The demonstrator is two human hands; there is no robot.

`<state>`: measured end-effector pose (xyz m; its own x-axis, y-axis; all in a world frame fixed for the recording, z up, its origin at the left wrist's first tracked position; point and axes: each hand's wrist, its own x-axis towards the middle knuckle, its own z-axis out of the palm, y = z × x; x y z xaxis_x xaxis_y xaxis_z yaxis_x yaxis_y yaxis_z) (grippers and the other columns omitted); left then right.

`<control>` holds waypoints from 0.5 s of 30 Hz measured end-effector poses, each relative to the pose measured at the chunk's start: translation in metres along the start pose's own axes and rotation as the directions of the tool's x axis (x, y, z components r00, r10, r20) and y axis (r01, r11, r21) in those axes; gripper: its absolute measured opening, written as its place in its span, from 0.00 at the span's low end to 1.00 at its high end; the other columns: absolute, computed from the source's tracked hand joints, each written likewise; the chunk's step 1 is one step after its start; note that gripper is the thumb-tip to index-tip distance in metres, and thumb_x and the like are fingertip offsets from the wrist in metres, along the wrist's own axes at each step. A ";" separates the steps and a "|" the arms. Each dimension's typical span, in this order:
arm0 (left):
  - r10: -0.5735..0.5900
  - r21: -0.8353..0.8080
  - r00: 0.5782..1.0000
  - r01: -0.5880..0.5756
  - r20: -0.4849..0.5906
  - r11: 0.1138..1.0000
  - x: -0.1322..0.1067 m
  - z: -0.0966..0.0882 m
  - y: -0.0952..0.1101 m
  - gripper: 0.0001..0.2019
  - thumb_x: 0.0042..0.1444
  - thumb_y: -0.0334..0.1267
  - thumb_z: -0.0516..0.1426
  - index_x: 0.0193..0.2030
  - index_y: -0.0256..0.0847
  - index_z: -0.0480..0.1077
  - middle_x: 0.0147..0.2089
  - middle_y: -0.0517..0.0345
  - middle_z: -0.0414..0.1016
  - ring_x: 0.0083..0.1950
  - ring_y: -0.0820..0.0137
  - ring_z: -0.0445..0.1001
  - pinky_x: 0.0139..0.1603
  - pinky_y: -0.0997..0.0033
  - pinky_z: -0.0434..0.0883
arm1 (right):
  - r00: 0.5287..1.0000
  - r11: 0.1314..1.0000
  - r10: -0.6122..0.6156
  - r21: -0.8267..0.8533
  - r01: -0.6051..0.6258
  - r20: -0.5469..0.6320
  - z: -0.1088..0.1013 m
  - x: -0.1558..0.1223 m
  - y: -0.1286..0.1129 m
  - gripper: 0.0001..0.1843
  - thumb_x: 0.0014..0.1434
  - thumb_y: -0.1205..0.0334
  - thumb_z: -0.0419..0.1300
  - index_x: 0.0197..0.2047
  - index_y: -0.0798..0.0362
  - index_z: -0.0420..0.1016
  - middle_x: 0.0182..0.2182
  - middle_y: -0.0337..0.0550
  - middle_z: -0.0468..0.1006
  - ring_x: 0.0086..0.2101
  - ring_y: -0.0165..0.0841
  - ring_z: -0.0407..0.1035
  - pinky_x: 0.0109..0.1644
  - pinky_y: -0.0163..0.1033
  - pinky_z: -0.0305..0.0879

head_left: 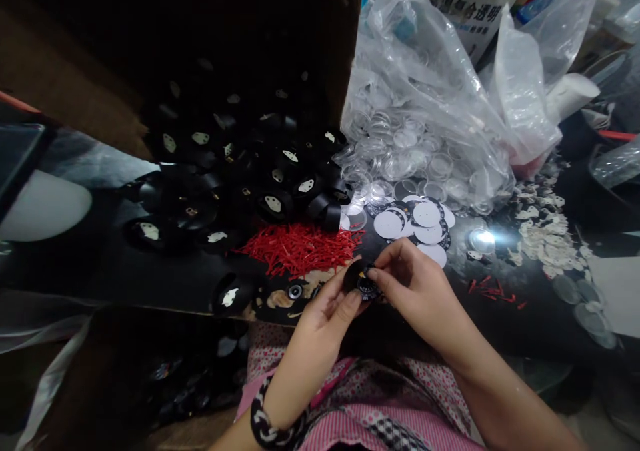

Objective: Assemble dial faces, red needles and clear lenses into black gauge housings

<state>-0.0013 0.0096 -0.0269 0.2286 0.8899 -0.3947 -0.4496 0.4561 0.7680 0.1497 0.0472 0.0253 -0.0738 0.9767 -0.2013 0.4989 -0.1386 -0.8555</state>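
Close to the table's front edge, my left hand (pixel 325 324) is closed around a small round black gauge (pixel 369 291) whose dark dial carries pale markings and a small yellow spot. The thumb and forefinger of my right hand (pixel 423 294) are pinched at the dial's upper right edge; anything tiny between those fingertips is hidden. Just beyond both hands lies a heap of thin red pointers (pixel 300 248). Overlapping round dial plates (pixel 427 214), mostly white side up, rest beyond my right hand. A metal ring-like part (pixel 295 292) sits left of the gauge.
Black round housings (pixel 273 203) spill from a dark cardboard box (pixel 75 84) at the back left. Clear round covers (pixel 390 131) pile up under plastic bags (pixel 430 44). Small pale metal plates (pixel 545 231), a few loose red pointers (pixel 493 289) and a bright light (pixel 483 240) are right.
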 end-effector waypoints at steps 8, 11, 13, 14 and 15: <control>0.046 0.175 0.993 -0.026 -0.109 0.984 -0.006 0.006 0.011 0.16 0.54 0.39 0.62 0.50 0.45 0.74 0.55 0.54 0.76 0.59 0.58 0.72 0.61 0.57 0.69 | 0.994 0.997 -0.069 -0.035 0.072 0.086 0.004 -0.014 0.003 0.09 0.59 0.66 0.55 0.44 0.51 0.68 0.36 0.41 0.76 0.35 0.33 0.72 0.39 0.40 0.69; 0.081 0.323 0.986 -0.030 -0.146 0.946 -0.024 -0.016 0.016 0.15 0.56 0.40 0.61 0.50 0.47 0.75 0.54 0.54 0.77 0.57 0.59 0.74 0.62 0.59 0.68 | 0.965 0.981 -0.166 -0.060 0.182 0.204 -0.001 -0.015 0.001 0.08 0.62 0.65 0.54 0.45 0.50 0.71 0.39 0.42 0.78 0.39 0.34 0.73 0.44 0.41 0.70; 0.123 0.387 0.951 -0.004 -0.283 0.922 -0.037 -0.040 0.021 0.16 0.55 0.42 0.62 0.51 0.47 0.74 0.53 0.54 0.78 0.56 0.58 0.74 0.62 0.58 0.68 | 0.938 0.954 -0.239 -0.120 0.274 0.250 -0.005 -0.012 -0.001 0.10 0.65 0.64 0.53 0.46 0.50 0.73 0.43 0.43 0.78 0.44 0.35 0.72 0.49 0.43 0.69; 0.167 0.390 0.914 -0.010 -0.371 0.921 -0.042 -0.053 0.025 0.17 0.55 0.43 0.62 0.52 0.47 0.73 0.53 0.54 0.78 0.56 0.58 0.74 0.62 0.58 0.67 | 0.932 0.934 -0.263 -0.175 0.311 0.249 -0.006 -0.010 -0.001 0.11 0.65 0.64 0.53 0.48 0.50 0.73 0.45 0.44 0.78 0.46 0.36 0.72 0.51 0.45 0.68; 0.212 0.375 0.871 -0.034 -0.443 0.926 -0.043 -0.064 0.030 0.18 0.55 0.44 0.62 0.53 0.48 0.73 0.53 0.55 0.78 0.57 0.57 0.73 0.63 0.57 0.66 | 0.929 0.910 -0.279 -0.242 0.337 0.244 -0.005 -0.007 -0.002 0.12 0.65 0.65 0.53 0.50 0.51 0.73 0.47 0.46 0.77 0.48 0.38 0.71 0.54 0.47 0.67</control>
<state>-0.0805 -0.0153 -0.0189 -0.2790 0.8709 -0.4046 -0.1003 0.3926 0.9142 0.1533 0.0415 0.0302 -0.4187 0.9058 -0.0647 0.6382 0.2428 -0.7306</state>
